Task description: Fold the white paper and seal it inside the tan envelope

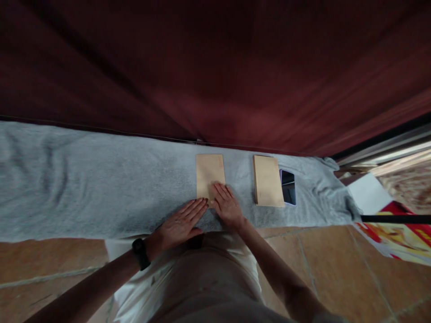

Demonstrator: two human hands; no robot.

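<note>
A tan paper envelope [209, 172] lies flat on the grey cloth in front of me. My right hand [228, 206] rests on its lower right part, palm down with the fingers stretched out. At its lower left corner, the fingertips of my left hand [183, 223] touch the bottom edge, and the hand lies flat with its fingers extended. Part of the envelope's lower edge is hidden under my fingers. A stack of similar tan envelopes [268, 181] sits to the right, apart from both hands.
Grey cloth [101, 179] covers the long narrow surface. A dark-screened phone [288, 187] lies beside the stack. Dark red fabric [215, 89] rises along the far edge. A red and yellow printed bag or box [400, 233] is at the right, above the tiled floor [330, 264].
</note>
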